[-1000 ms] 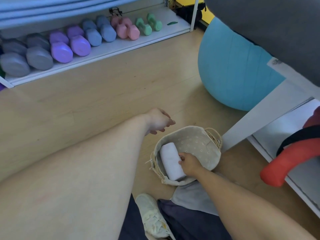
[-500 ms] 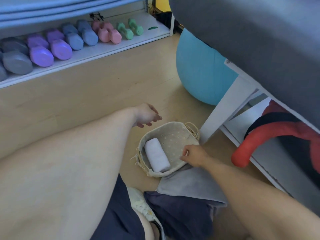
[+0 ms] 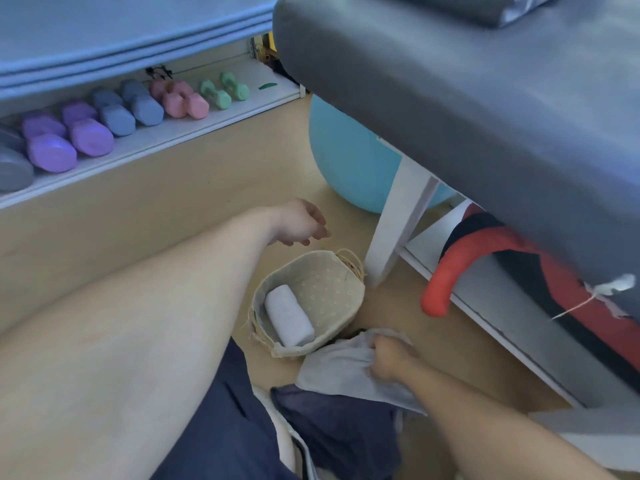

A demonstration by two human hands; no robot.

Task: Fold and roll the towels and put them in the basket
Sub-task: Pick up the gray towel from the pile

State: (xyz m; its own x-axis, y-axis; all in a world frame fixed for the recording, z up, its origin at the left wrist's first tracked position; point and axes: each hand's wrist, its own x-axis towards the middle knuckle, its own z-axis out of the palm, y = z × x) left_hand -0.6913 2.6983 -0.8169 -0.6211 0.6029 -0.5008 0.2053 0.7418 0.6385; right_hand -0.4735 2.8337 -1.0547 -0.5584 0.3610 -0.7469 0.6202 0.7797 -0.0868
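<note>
Both arms are bare, with no sleeves. The left hand (image 3: 299, 221) and the right hand (image 3: 389, 358) wear no gloves, rings or watch. The person has on dark blue shorts (image 3: 225, 427). Part of a white shoe (image 3: 298, 445) shows near the bottom.

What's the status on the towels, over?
Left hand open, idle above basket. Right hand grips grey towel on floor. One white roll in basket. Nothing in the way.

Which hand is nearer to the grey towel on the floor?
Right. The right hand grips the grey towel beside the basket. The left hand hovers beyond the basket, apart from the towel, holding nothing.
</note>
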